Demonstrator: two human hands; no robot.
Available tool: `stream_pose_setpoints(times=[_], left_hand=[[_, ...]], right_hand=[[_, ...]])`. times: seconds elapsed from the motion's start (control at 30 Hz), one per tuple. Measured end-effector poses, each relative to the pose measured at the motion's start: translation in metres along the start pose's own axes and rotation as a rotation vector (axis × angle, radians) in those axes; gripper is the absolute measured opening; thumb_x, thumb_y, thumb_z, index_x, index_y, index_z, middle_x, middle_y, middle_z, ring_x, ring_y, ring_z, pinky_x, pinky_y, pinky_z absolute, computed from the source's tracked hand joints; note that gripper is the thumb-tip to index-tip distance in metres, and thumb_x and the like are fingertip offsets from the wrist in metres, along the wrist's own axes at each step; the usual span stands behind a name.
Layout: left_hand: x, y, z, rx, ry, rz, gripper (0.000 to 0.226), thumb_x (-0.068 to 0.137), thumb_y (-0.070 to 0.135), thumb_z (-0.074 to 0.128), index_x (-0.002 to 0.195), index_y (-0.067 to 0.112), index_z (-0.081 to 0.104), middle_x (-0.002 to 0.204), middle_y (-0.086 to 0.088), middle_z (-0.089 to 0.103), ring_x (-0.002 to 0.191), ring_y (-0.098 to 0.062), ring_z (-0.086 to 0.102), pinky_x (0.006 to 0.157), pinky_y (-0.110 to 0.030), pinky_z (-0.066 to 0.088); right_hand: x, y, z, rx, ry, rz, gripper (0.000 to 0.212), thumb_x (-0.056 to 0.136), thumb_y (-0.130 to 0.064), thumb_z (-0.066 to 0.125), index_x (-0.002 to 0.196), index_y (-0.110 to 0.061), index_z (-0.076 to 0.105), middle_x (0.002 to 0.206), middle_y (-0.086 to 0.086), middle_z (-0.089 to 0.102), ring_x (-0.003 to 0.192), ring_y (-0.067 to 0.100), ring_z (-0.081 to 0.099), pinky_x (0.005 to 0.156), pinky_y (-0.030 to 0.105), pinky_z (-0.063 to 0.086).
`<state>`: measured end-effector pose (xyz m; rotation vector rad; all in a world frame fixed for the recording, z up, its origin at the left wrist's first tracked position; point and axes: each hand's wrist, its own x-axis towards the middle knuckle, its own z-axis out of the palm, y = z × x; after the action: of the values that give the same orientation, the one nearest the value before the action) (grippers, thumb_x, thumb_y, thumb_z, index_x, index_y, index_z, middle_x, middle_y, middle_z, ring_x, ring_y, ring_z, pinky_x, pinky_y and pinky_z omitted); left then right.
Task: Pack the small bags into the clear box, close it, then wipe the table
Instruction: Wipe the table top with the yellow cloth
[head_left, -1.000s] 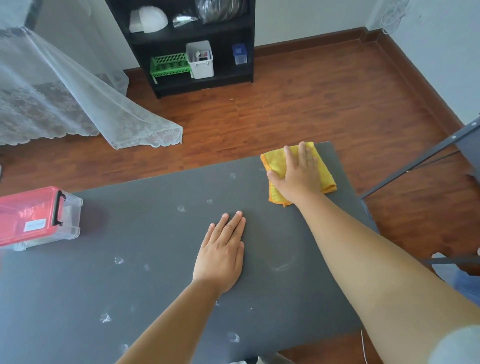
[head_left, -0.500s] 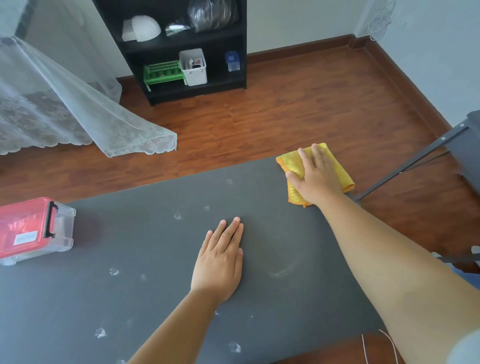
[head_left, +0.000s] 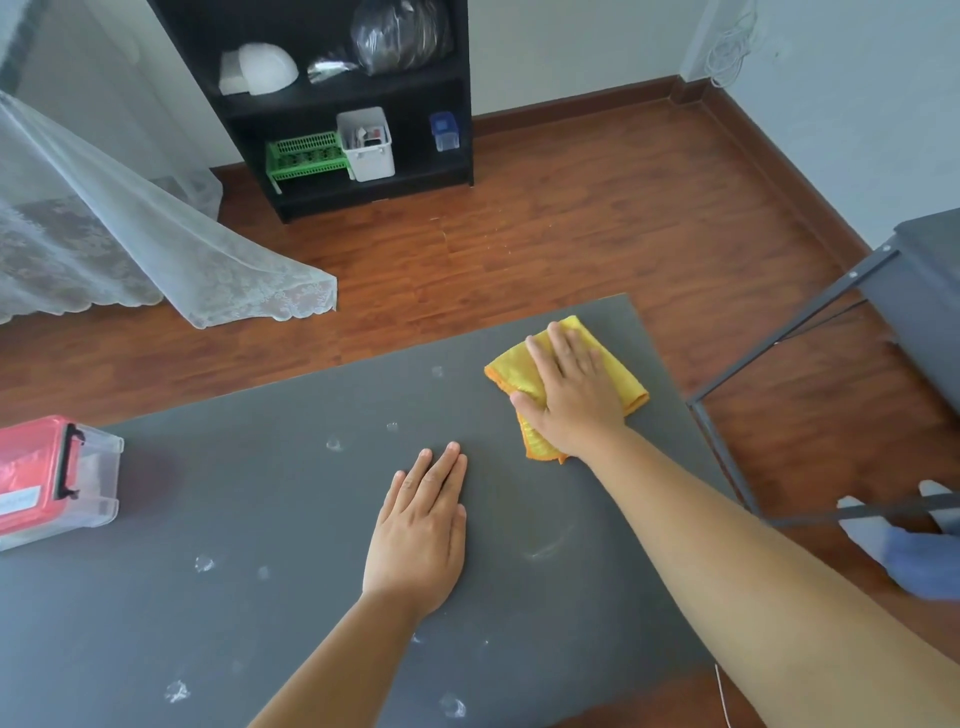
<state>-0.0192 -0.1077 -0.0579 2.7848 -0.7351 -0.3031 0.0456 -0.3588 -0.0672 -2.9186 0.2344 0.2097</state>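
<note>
Right hand (head_left: 574, 402) pressed flat and open, palm down, on folded yellow microfibre cloth (head_left: 623, 376) near far right corner of dark grey matte table top (head_left: 291, 519); no grip, only fingers spread over fabric. Left hand (head_left: 421, 540) also open and flat, palm on bare table near the middle, holding nothing, probably bracing.

Cloth: soft, light, limp, no fixed shape; likely to bunch or slide under a weak press. Best handled not by pinching but by a broad palm on the centre of the fold, so that the whole pad moves together. Orange-stitched edge visible at the near side, below the thumb.

Clear plastic box with red lid and black latch (head_left: 57, 478) at far left edge of table, well apart from both hands, lid on; latch appears down, so packing and closing judged done. Rigid, light, a little slippery on this top.

Table surface: smooth, with many small whitish smears and droplet marks (head_left: 203, 564) scattered over left and near parts, plus one curved streak (head_left: 545, 548) between the forearms. Most marks not yet wiped.

Room: red-brown wooden plank floor (head_left: 571, 234), black open shelf unit (head_left: 332, 109) against the wall with green basket (head_left: 304, 156) and white tub (head_left: 366, 145), white lace curtain (head_left: 130, 249) at left, second grey metal-framed table (head_left: 924, 280) at right.
</note>
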Motion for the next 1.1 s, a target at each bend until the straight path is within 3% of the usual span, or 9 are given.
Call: stream_pose_setpoints(times=[0.3, 0.5, 0.7, 0.9, 1.0, 1.1], left_hand=[[0.000, -0.002, -0.010, -0.082, -0.025, 0.025, 0.051, 0.101, 0.027, 0.029, 0.151, 0.024, 0.021, 0.155, 0.021, 0.005, 0.147, -0.012, 0.005, 0.115, -0.022, -0.010], [-0.037, -0.038, -0.037, -0.124, 0.049, 0.016, 0.050, 0.100, 0.034, 0.026, 0.147, 0.021, 0.035, 0.155, 0.018, 0.024, 0.145, -0.010, 0.015, 0.118, -0.027, 0.007], [-0.099, -0.092, -0.039, -0.075, 0.114, -0.208, 0.048, 0.096, 0.038, 0.029, 0.137, 0.022, 0.050, 0.153, 0.008, 0.033, 0.139, -0.022, 0.032, 0.110, -0.042, 0.031], [-0.130, -0.091, -0.028, -0.093, 0.191, -0.327, 0.044, 0.094, 0.036, 0.032, 0.128, 0.021, 0.057, 0.147, 0.004, 0.041, 0.139, -0.023, 0.030, 0.114, -0.039, 0.019], [-0.133, -0.077, -0.021, -0.135, 0.220, -0.316, 0.041, 0.095, 0.033, 0.033, 0.125, 0.021, 0.057, 0.146, 0.006, 0.043, 0.139, -0.022, 0.029, 0.116, -0.038, 0.013], [-0.136, -0.069, -0.016, -0.131, 0.218, -0.267, 0.038, 0.094, 0.030, 0.036, 0.123, 0.020, 0.058, 0.142, 0.005, 0.048, 0.138, -0.021, 0.031, 0.116, -0.038, 0.014]], right_hand=[[-0.031, 0.027, -0.003, 0.177, -0.007, -0.013, 0.053, 0.101, -0.041, 0.028, 0.152, -0.037, 0.017, 0.163, -0.009, -0.004, 0.149, 0.014, -0.009, 0.119, 0.039, -0.007], [0.008, -0.009, -0.012, 0.218, -0.069, 0.086, 0.053, 0.099, -0.041, 0.021, 0.152, -0.041, 0.017, 0.163, -0.007, -0.006, 0.149, 0.016, -0.009, 0.119, 0.042, -0.006], [0.016, -0.104, 0.002, 0.132, -0.176, -0.111, 0.057, 0.098, -0.046, 0.021, 0.153, -0.040, 0.008, 0.163, -0.002, -0.014, 0.148, 0.022, -0.015, 0.117, 0.045, -0.010], [-0.058, -0.173, 0.034, 0.033, -0.181, -0.310, 0.066, 0.096, -0.057, 0.024, 0.154, -0.033, 0.005, 0.162, 0.003, -0.015, 0.148, 0.027, -0.015, 0.115, 0.047, -0.014], [-0.105, -0.162, 0.044, -0.023, -0.141, -0.407, 0.068, 0.094, -0.060, 0.025, 0.154, -0.032, 0.011, 0.163, 0.003, -0.009, 0.149, 0.029, -0.009, 0.115, 0.045, -0.013], [-0.123, -0.122, 0.042, -0.056, -0.121, -0.319, 0.069, 0.091, -0.063, 0.021, 0.154, -0.036, 0.010, 0.163, 0.000, -0.007, 0.149, 0.027, -0.006, 0.118, 0.047, -0.005]])
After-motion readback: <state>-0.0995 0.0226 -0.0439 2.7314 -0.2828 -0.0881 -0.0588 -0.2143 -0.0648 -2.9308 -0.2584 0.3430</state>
